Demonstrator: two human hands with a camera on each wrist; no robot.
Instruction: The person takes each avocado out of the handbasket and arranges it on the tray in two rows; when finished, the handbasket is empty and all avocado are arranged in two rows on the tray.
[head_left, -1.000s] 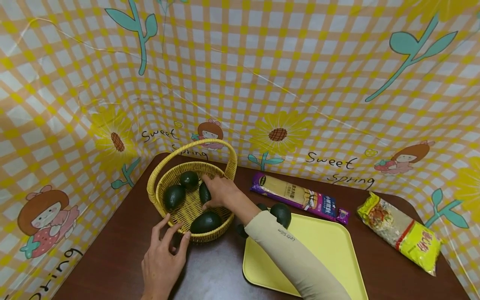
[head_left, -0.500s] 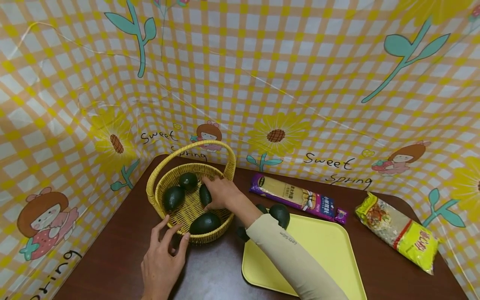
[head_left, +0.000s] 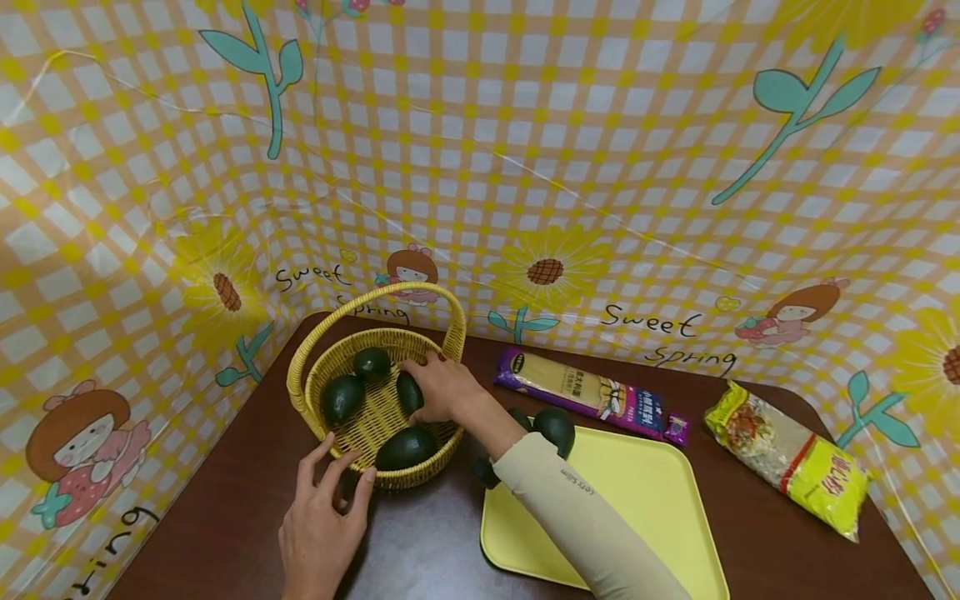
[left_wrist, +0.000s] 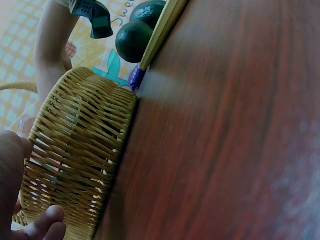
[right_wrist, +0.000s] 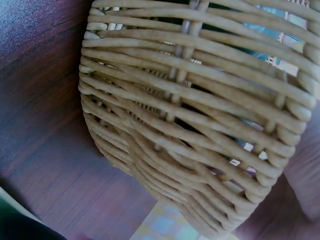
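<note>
In the head view, a yellow wicker basket (head_left: 412, 477) with an arched handle holds several dark green avocados. My right hand (head_left: 447, 393) reaches over its right rim and grips one avocado (head_left: 408, 392) between fingers and thumb. Another avocado (head_left: 406, 448) lies at the front of the basket, and two more, a large one (head_left: 342, 400) and a smaller one (head_left: 371, 364), sit along the left. My left hand (head_left: 321, 521) is at the front left, its relaxed fingertips right at the rim. Both wrist views show the basket's woven wall (left_wrist: 75, 140) (right_wrist: 195, 115) close up; it hides most of the contents.
Right of the basket lies a yellow tray (head_left: 637, 500), partly under my right forearm, with several avocados (head_left: 554, 429) around its far left corner. A purple pasta pack (head_left: 577, 387) lies behind it. A yellow-ended noodle bag (head_left: 791, 462) is at the far right. Checked cloth (head_left: 480, 167) walls the table.
The head view has shifted slightly. Both hands, the basket and the avocados keep their places relative to one another.
</note>
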